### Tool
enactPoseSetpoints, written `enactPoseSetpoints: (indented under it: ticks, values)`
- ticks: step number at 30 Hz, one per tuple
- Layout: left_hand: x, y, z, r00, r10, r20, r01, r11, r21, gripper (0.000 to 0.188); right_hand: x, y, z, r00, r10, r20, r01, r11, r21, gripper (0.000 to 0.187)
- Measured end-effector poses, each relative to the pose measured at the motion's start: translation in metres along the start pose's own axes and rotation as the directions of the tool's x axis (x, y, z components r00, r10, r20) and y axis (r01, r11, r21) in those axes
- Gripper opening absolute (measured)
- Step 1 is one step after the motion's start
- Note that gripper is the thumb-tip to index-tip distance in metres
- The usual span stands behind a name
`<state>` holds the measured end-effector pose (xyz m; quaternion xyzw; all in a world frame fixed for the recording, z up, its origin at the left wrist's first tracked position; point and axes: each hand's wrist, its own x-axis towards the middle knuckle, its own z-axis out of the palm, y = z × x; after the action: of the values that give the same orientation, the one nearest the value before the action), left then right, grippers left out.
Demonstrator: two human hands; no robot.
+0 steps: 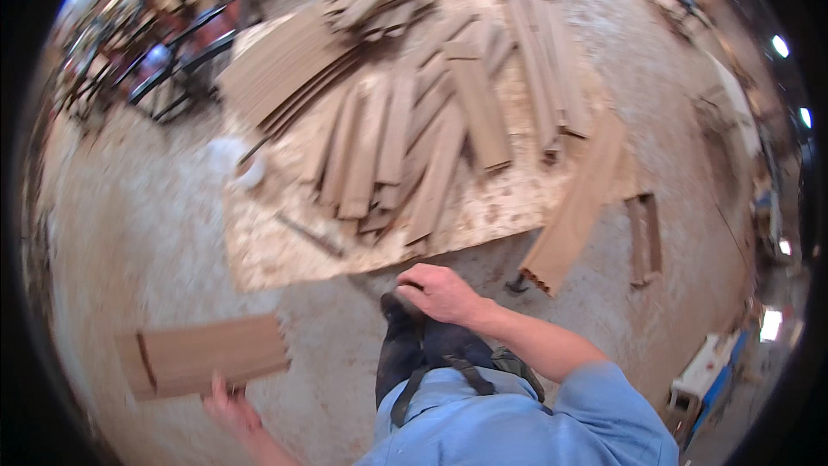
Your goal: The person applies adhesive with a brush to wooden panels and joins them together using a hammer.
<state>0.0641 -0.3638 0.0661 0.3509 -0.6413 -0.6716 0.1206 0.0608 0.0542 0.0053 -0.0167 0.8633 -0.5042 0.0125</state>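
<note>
While the left hand (226, 406) pinches a flat, stiff-looking wooden board (207, 355) by its lower edge, low at the left, the right hand (442, 292) rests curled, empty, near the worktable (285, 255); probably light.

Dusty concrete floor (129, 207), chipboard worktable (285, 250) heaped with planks (405, 138), bright ceiling lamps (780, 45).

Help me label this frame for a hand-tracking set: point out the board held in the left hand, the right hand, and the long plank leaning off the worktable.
wooden board (211, 355), head view, middle of its flat face.
right hand (440, 292), head view, back of the hand.
long plank (576, 207), head view, mid-length of its face.
</note>
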Motion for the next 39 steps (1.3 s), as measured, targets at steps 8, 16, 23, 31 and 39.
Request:
enactPoseSetpoints:
  ticks: [8, 16, 23, 31, 39]
  values:
    - [-0.002, 0.023, 0.039, 0.984, 0.053, 0.171, -0.031, 0.991, -0.132, 0.036, -0.083, 0.016, -0.04, 0.896, 0.432, 0.1, -0.435, 0.901, 0.004, 0.026]
    - [0.017, 0.01, 0.136, 0.844, 0.048, 0.534, 0.083, 0.973, -0.217, 0.045, -0.281, 0.101, -0.07, 0.591, 0.805, 0.045, -0.803, 0.593, -0.068, 0.032]
    - [-0.071, -0.019, 0.194, 0.701, 0.08, 0.708, 0.213, 0.925, -0.315, 0.033, -0.443, 0.31, -0.106, 0.468, 0.872, -0.145, -0.883, 0.466, -0.049, 0.029]
    - [-0.236, -0.079, 0.199, 0.934, 0.262, 0.245, -0.299, 0.946, 0.129, 0.041, -0.476, 0.576, -0.084, 0.433, 0.892, 0.129, -0.856, 0.452, -0.251, 0.026]
    - [-0.297, -0.216, 0.29, 0.902, 0.359, 0.239, -0.424, 0.841, 0.336, 0.042, -0.427, 0.753, -0.061, 0.524, 0.849, 0.069, -0.8, 0.518, -0.304, 0.028]
